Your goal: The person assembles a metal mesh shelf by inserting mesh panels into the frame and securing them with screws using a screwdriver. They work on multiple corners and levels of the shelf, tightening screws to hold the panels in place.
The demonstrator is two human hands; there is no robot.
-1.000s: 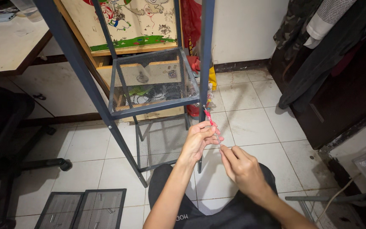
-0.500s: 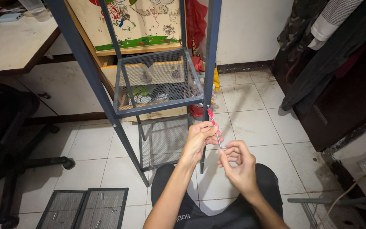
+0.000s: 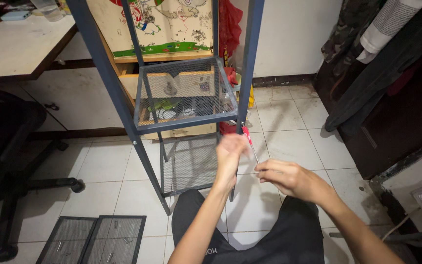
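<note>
In the head view, both hands meet in front of a blue-grey metal shelf frame standing on the white tiled floor. The left hand is blurred, raised by the frame's front right post, its fingers closed on the red handle of a thin screwdriver. The right hand sits just beside it, lower and to the right, fingers pinched narrow around the tool's thin shaft; whether a small part is also held there cannot be told.

A mesh shelf is fixed between the posts, and a second mesh panel hangs lower, behind the left forearm. Through the mesh a wooden board with a painted picture leans against the wall. Two loose mesh panels lie on the floor at the lower left, with small screws on them. A black office chair stands left, under a pale table. Dark clothes hang at the right edge.
</note>
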